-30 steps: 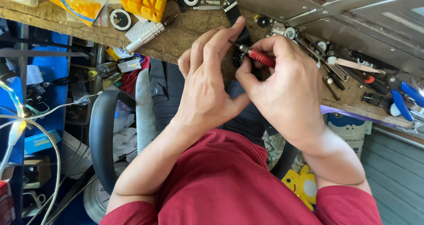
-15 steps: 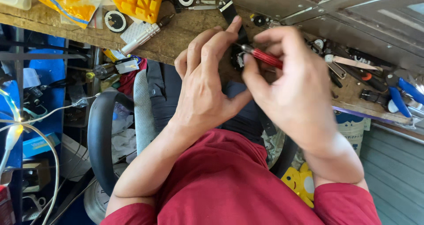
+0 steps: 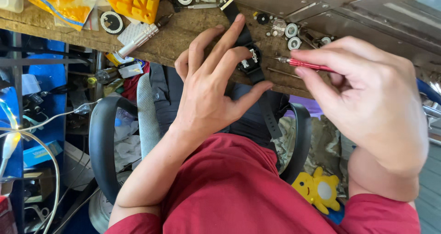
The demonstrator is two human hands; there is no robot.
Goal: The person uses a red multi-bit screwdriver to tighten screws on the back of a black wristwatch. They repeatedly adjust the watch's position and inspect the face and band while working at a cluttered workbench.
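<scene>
My left hand point(image 3: 209, 84) holds a black wristwatch point(image 3: 250, 61) against the edge of the wooden workbench point(image 3: 183, 31), fingers spread over its case and thumb under the strap. The watch's back is open and shows the works. My right hand point(image 3: 367, 100) grips a small red-handled screwdriver point(image 3: 305, 65). Its metal tip points left and sits just right of the watch case, a little apart from it.
On the bench lie small round watch parts point(image 3: 289, 31), a yellow plastic holder point(image 3: 135, 2), a round black disc point(image 3: 111, 21), a silver cylinder tool point(image 3: 138, 40) and an orange bag point(image 3: 59, 2). Below are a black chair armrest point(image 3: 98, 142), cables and a yellow plush toy point(image 3: 317, 188).
My right hand has drawn away to the right with the screwdriver, so the tip has left the watch. My left hand's fingers have spread and the watch is now exposed.
</scene>
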